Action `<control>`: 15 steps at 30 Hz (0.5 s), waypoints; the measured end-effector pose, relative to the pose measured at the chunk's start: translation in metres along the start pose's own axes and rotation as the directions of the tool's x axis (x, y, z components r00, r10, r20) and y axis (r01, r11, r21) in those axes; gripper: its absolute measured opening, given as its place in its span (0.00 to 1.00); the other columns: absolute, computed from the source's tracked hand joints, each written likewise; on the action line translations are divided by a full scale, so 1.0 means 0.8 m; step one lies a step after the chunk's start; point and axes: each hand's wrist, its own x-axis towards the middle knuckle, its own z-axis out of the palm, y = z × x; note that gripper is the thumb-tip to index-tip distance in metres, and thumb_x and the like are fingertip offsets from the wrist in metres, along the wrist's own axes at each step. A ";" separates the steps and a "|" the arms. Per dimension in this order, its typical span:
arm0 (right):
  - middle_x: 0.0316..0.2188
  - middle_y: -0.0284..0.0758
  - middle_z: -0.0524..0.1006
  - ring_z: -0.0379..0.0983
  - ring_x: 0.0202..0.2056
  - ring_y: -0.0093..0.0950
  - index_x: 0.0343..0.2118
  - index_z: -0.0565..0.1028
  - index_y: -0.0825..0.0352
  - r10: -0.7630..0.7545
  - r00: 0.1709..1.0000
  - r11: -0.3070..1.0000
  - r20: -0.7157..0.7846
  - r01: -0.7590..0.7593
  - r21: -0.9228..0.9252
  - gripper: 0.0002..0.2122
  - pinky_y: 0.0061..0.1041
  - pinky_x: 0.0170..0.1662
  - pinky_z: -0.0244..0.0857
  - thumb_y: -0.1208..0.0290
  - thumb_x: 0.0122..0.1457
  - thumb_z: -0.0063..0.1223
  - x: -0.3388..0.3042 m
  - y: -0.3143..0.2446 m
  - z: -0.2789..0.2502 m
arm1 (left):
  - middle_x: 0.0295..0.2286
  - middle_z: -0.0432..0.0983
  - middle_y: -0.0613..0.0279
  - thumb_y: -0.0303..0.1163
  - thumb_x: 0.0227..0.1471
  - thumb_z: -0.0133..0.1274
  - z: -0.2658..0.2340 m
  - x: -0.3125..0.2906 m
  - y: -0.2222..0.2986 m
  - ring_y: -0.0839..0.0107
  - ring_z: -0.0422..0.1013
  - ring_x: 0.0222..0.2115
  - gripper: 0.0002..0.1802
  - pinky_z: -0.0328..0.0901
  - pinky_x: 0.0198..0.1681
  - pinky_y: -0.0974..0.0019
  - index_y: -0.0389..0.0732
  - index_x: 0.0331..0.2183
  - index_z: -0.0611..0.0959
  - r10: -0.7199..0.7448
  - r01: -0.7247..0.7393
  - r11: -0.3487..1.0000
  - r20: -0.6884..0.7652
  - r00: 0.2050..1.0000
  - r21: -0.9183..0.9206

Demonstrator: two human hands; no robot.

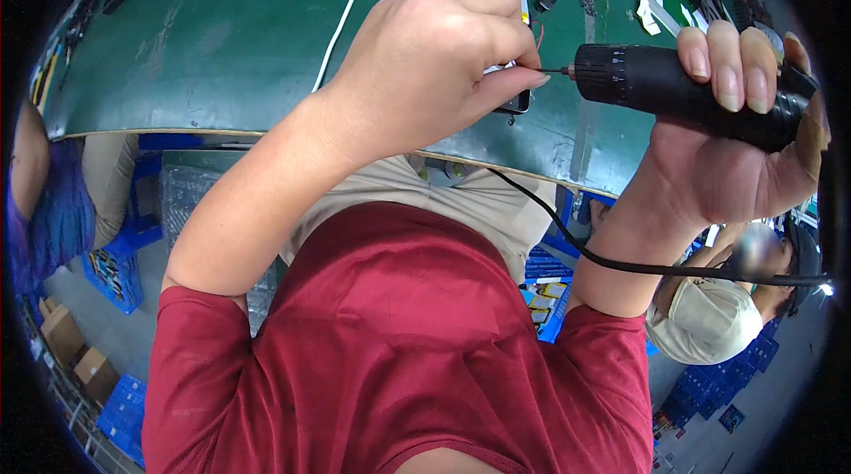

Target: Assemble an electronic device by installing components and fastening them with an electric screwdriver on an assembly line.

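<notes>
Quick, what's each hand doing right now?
Left hand: pinched closed at the tip of the screwdriver bit; anything more inside is hidden.
Right hand: closed, holding the black electric screwdriver.

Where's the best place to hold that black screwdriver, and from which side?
Likely by the screwdriver's thick, round barrel, from the right, where the right hand wraps it: the tool lies sideways, its thin bit pointing left.
</notes>
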 end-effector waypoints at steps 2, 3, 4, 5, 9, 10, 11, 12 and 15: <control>0.28 0.28 0.72 0.67 0.32 0.22 0.50 0.76 0.63 0.001 0.999 1.000 0.046 0.000 -0.018 0.21 0.28 0.43 0.59 0.51 0.64 0.51 -0.001 -0.001 0.001 | 0.24 0.76 0.60 0.24 0.41 0.70 0.000 -0.001 0.000 0.61 0.73 0.27 0.08 0.66 0.31 0.61 0.38 0.27 0.85 -0.004 0.004 1.000 0.008 1.000 -0.010; 0.29 0.28 0.72 0.67 0.32 0.22 0.51 0.76 0.63 0.001 0.998 1.000 0.069 0.000 -0.027 0.22 0.28 0.43 0.59 0.50 0.64 0.51 -0.002 -0.001 0.002 | 0.24 0.76 0.60 0.24 0.41 0.70 0.000 -0.002 0.000 0.61 0.73 0.27 0.08 0.66 0.31 0.61 0.38 0.27 0.85 -0.009 0.010 1.000 0.017 1.000 -0.017; 0.29 0.28 0.72 0.68 0.33 0.22 0.52 0.75 0.62 0.001 0.996 0.999 0.091 0.002 -0.037 0.22 0.28 0.44 0.59 0.49 0.64 0.51 -0.002 -0.001 0.002 | 0.24 0.76 0.60 0.24 0.41 0.70 0.001 -0.002 0.000 0.61 0.73 0.27 0.08 0.66 0.31 0.61 0.38 0.27 0.85 -0.008 0.008 1.000 0.016 1.000 -0.020; 0.29 0.28 0.72 0.68 0.33 0.22 0.52 0.75 0.61 0.002 0.994 0.999 0.114 0.003 -0.046 0.23 0.27 0.44 0.59 0.48 0.64 0.51 -0.002 -0.002 0.003 | 0.24 0.76 0.60 0.24 0.41 0.70 0.002 -0.003 0.000 0.61 0.73 0.27 0.09 0.66 0.31 0.62 0.38 0.27 0.85 -0.006 0.006 1.000 0.009 1.000 -0.027; 0.30 0.28 0.72 0.68 0.34 0.22 0.54 0.75 0.60 0.013 0.988 0.997 0.152 -0.001 -0.077 0.24 0.28 0.44 0.59 0.46 0.64 0.51 -0.005 -0.003 0.006 | 0.23 0.75 0.62 0.24 0.40 0.70 0.003 -0.002 0.001 0.63 0.73 0.26 0.09 0.65 0.31 0.63 0.38 0.27 0.85 0.014 -0.014 0.999 -0.017 1.000 -0.035; 0.30 0.28 0.72 0.68 0.34 0.22 0.54 0.75 0.60 0.022 0.988 0.996 0.150 -0.009 -0.089 0.24 0.28 0.45 0.59 0.46 0.64 0.50 -0.004 -0.004 0.006 | 0.23 0.75 0.62 0.24 0.40 0.70 0.003 -0.002 0.002 0.63 0.73 0.26 0.09 0.65 0.31 0.63 0.38 0.27 0.85 0.014 -0.015 0.999 -0.019 1.000 -0.038; 0.30 0.28 0.72 0.68 0.34 0.22 0.54 0.75 0.60 0.031 0.988 0.995 0.148 -0.016 -0.101 0.24 0.29 0.45 0.58 0.46 0.65 0.50 -0.004 -0.005 0.006 | 0.23 0.75 0.62 0.23 0.40 0.70 0.002 -0.003 0.002 0.63 0.72 0.26 0.09 0.65 0.31 0.63 0.38 0.27 0.85 0.008 -0.009 0.999 -0.022 1.000 -0.040; 0.31 0.28 0.72 0.68 0.34 0.23 0.54 0.75 0.60 0.040 0.988 0.993 0.146 -0.023 -0.113 0.24 0.30 0.45 0.58 0.45 0.65 0.50 -0.004 -0.005 0.007 | 0.24 0.75 0.62 0.23 0.40 0.70 0.001 -0.004 0.003 0.63 0.72 0.26 0.09 0.65 0.30 0.64 0.38 0.27 0.85 0.002 -0.003 0.999 -0.024 1.000 -0.041; 0.31 0.27 0.70 0.66 0.34 0.23 0.56 0.73 0.61 0.024 0.986 0.989 0.164 0.001 -0.147 0.25 0.32 0.45 0.57 0.46 0.65 0.48 -0.004 -0.002 0.011 | 0.24 0.74 0.61 0.22 0.39 0.70 0.001 -0.005 0.003 0.63 0.72 0.27 0.10 0.64 0.30 0.63 0.38 0.27 0.85 -0.001 0.000 1.000 -0.013 1.000 -0.018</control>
